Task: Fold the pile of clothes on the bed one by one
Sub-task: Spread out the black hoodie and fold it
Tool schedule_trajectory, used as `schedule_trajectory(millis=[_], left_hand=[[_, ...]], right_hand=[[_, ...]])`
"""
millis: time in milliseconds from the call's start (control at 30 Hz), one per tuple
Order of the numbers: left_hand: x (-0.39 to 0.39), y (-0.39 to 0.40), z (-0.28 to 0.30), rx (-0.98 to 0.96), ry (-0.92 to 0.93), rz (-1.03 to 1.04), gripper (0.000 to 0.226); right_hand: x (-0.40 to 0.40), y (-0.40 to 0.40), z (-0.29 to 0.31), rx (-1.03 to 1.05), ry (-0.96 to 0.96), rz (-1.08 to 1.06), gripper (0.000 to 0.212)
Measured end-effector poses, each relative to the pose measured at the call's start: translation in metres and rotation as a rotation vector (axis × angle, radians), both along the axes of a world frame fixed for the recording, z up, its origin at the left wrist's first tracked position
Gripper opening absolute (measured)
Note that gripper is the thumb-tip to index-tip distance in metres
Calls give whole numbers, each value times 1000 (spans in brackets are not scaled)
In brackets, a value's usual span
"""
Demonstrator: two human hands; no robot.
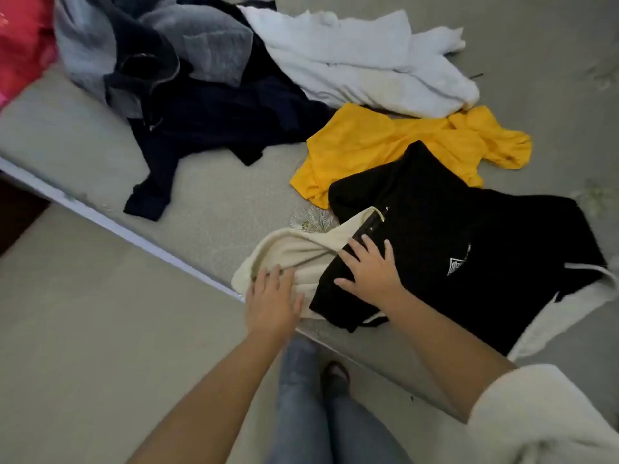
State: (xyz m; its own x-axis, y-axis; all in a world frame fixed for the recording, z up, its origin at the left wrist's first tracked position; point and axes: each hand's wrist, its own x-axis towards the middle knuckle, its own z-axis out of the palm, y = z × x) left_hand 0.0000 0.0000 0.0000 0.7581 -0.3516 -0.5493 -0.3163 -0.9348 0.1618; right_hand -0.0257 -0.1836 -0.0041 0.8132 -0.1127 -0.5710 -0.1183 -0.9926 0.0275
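A black jacket [452, 249] with a cream lining and a small white logo lies spread near the bed's front edge. Its cream hood [294, 252] points left toward the edge. My left hand [273, 299] rests flat on the hood with its fingers apart. My right hand [371, 269] presses flat on the black front beside the zip, fingers spread. Neither hand grips the cloth. Behind the jacket lies a yellow shirt [385, 145], partly covered by it.
A dark navy garment [207, 128], grey clothes [201, 38] and a white garment [361, 65] lie heaped further back on the grey bed [217, 212]. Something red [20, 41] sits at the far left. The bed's edge [100, 216] runs diagonally; my legs stand on the floor below.
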Motion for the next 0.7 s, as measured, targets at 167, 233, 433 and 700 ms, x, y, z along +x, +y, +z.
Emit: schedule_trajectory(millis=[167,233,433,700], left_hand=[[50,-35,-55,-215,-125,-64,50],[58,-53,-61,-259,-184,-127,49],[60,-118,-62,-303,-206,-193,52],[26,-156,-55,-387,-368,31,46]], right_hand=[[35,-47,-34,-56,-312,241,38],[34,-72,-27,-70,-389,221,32],[15,-190,19,-393,-66,-233,26],[25,-235,10,-236,-172,99,30]])
